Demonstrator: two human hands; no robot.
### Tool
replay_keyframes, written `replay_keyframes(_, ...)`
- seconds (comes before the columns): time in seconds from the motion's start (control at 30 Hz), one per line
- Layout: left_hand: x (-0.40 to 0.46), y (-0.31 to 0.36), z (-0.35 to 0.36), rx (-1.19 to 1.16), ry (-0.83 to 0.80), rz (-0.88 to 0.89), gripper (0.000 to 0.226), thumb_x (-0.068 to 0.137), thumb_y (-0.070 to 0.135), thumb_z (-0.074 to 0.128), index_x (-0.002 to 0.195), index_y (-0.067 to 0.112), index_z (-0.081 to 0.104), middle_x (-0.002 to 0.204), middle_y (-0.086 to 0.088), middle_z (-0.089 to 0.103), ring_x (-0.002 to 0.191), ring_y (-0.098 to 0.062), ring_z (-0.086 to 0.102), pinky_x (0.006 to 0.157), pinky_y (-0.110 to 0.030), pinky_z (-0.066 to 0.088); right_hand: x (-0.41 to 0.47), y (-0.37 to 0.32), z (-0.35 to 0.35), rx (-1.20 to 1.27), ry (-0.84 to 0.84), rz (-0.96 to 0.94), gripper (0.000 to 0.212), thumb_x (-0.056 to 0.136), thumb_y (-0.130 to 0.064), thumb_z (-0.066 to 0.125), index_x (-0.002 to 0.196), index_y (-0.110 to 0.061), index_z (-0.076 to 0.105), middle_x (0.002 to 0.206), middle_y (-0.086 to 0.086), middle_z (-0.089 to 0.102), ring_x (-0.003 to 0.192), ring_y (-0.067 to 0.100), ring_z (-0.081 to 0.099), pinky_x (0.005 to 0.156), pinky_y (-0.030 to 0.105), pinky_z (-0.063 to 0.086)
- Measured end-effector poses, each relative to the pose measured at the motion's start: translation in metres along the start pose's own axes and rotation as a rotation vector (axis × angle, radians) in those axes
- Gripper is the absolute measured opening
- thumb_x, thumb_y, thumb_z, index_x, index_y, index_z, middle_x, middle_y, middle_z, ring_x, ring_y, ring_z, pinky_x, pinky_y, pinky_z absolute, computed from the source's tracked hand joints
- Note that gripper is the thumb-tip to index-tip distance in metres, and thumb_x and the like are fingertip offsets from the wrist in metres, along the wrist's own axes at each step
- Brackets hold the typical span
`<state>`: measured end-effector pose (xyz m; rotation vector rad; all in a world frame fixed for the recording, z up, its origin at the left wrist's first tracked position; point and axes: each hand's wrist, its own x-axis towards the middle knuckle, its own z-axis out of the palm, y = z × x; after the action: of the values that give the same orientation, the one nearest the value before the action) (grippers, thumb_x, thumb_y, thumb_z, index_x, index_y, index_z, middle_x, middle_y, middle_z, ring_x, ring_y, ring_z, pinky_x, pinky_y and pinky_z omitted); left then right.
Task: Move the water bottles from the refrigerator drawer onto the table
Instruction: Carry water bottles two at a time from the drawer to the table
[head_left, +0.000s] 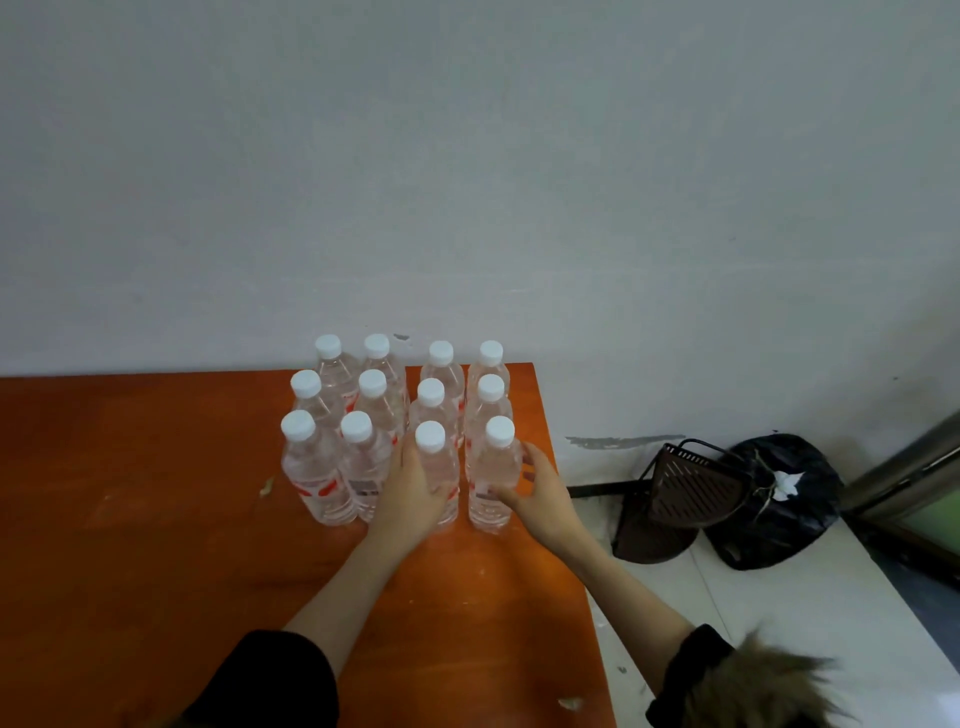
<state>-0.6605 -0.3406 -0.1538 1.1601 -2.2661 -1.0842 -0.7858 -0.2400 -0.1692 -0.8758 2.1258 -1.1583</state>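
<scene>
Between my two hands, at the front of the block of water bottles (395, 431) on the orange table (130, 493), stand the two I am setting down. My left hand (413, 491) wraps the third bottle of the front row (436, 467), its fingers (402, 457) curled round the left side and the thumb across the label. My right hand (535, 486) cups the fourth bottle of that row (493, 473), fingertips (530, 460) curled on its right flank and the thumb low on the front. Both bottles look upright with their bases on the wood.

I count twelve white caps, in three rows of four, all behind or just left of my fingers, so I judge the job well advanced, perhaps on its last pair. Letting go is what remains here.

The refrigerator drawer is nowhere in view, so I cannot say whether any bottles are left in it. The rear bottles are mostly masked by those in front, and clear plastic on clear plastic blurs their outlines. My palms hide the lower parts of the two held bottles. Right of my right fingers, on the floor, a dark basket (685, 493) and a black bag (774, 504) lean by the wall.
</scene>
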Motion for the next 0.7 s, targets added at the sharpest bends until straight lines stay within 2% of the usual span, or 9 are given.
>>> replay_keyframes(0.1, -0.016, -0.002, 0.002, 0.036, -0.045, -0.046, 0.078, 0.085, 0.029, 0.063, 0.147, 0.023, 0.015, 0.154, 0.000, 0.024, 0.140, -0.021, 0.027, 0.111, -0.047, 0.032, -0.016, -0.001, -0.006, -0.088, -0.010, -0.028, 0.072, 0.084, -0.043, 0.062, 0.143, -0.023, 0.027, 0.148, 0.001, 0.038, 0.134, 0.021, 0.038, 0.106, 0.037, 0.034)
replay_keyframes(0.17, -0.031, -0.004, 0.005, 0.095, -0.053, -0.075, 0.073, 0.087, 0.031, 0.060, 0.146, 0.023, 0.019, 0.153, -0.001, 0.027, 0.139, -0.021, 0.029, 0.110, -0.042, 0.032, -0.030, 0.000, -0.014, -0.170, -0.002, -0.049, 0.073, 0.086, -0.046, 0.057, 0.146, -0.020, 0.023, 0.151, 0.003, 0.032, 0.137, 0.022, 0.032, 0.109, 0.039, 0.031)
replay_keyframes(0.23, -0.046, 0.000, 0.006, 0.130, -0.068, -0.032, 0.064, 0.089, 0.034, 0.056, 0.144, 0.021, 0.026, 0.150, -0.002, 0.033, 0.136, -0.019, 0.034, 0.109, -0.041, 0.034, -0.047, 0.001, -0.027, -0.250, 0.016, -0.069, 0.073, 0.088, -0.046, 0.054, 0.147, -0.020, 0.020, 0.153, 0.004, 0.027, 0.140, 0.021, 0.028, 0.113, 0.041, 0.029)
replay_keyframes(0.33, -0.065, 0.017, 0.004, 0.173, -0.150, 0.183, 0.061, 0.090, 0.038, 0.053, 0.144, 0.029, 0.026, 0.151, 0.004, 0.031, 0.138, -0.016, 0.031, 0.112, -0.043, 0.031, -0.079, 0.002, -0.052, -0.397, 0.093, -0.132, 0.070, 0.091, -0.045, 0.051, 0.148, -0.020, 0.019, 0.154, 0.002, 0.025, 0.142, 0.019, 0.023, 0.116, 0.042, 0.023)
replay_keyframes(0.43, -0.079, 0.040, 0.001, 0.285, -0.211, 0.383, 0.066, 0.091, 0.047, 0.045, 0.147, 0.034, 0.013, 0.157, 0.006, 0.011, 0.145, -0.016, 0.009, 0.116, -0.047, 0.019, -0.120, 0.003, -0.078, -0.558, 0.206, -0.138, 0.073, 0.090, -0.053, 0.046, 0.149, -0.022, 0.014, 0.157, 0.000, 0.015, 0.145, 0.017, 0.011, 0.117, 0.049, 0.012)
replay_keyframes(0.5, -0.090, 0.057, 0.004, 0.349, -0.227, 0.493, 0.066, 0.091, 0.051, 0.041, 0.147, 0.033, 0.011, 0.157, 0.005, 0.006, 0.145, -0.017, 0.001, 0.118, -0.047, 0.009, -0.152, 0.006, -0.096, -0.630, 0.293, -0.119, 0.074, 0.089, -0.057, 0.042, 0.149, -0.026, 0.011, 0.158, -0.002, 0.010, 0.145, 0.016, 0.004, 0.115, 0.050, 0.003)
replay_keyframes(0.7, -0.152, 0.126, 0.035, 0.317, -0.395, 0.789, 0.068, 0.090, 0.055, 0.039, 0.147, 0.032, 0.012, 0.158, 0.006, 0.007, 0.145, -0.017, 0.000, 0.115, -0.046, 0.005, -0.278, 0.022, -0.127, -0.786, 0.589, 0.085, 0.077, 0.087, -0.063, 0.036, 0.148, -0.032, 0.002, 0.159, -0.005, 0.000, 0.146, 0.018, -0.003, 0.114, 0.051, -0.003)
